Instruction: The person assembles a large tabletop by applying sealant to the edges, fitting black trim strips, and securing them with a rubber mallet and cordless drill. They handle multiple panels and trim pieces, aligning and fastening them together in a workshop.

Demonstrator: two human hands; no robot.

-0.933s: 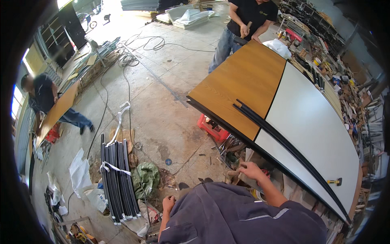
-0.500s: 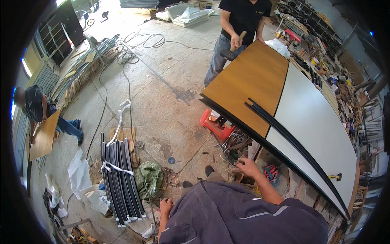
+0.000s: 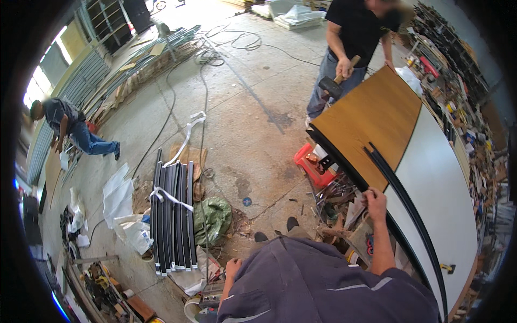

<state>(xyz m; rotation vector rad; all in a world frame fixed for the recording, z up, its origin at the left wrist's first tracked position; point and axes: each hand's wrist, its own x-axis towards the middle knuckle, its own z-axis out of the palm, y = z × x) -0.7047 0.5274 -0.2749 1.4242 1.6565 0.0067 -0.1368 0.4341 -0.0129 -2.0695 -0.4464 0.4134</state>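
The panel (image 3: 428, 169) lies to the person's right, its near end cut off below. The right hand (image 3: 376, 204) is at its black edge (image 3: 343, 164), fingertips partly hidden; the left hand (image 3: 233, 266) looks curled, but I cannot tell either grip.

Red plastic stool (image 3: 316, 176); crumpled green sack (image 3: 215, 219); translucent white plastic sheet (image 3: 118, 195), left of sack; tangled dark cable (image 3: 210, 57).

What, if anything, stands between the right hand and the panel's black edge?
Nothing visible does: the right hand is right at the black edge of the wood-coloured panel, though actual contact can't be told. The loose black strips lie farther in on top, and the co-worker's mallet is by the far end, both out of the way.
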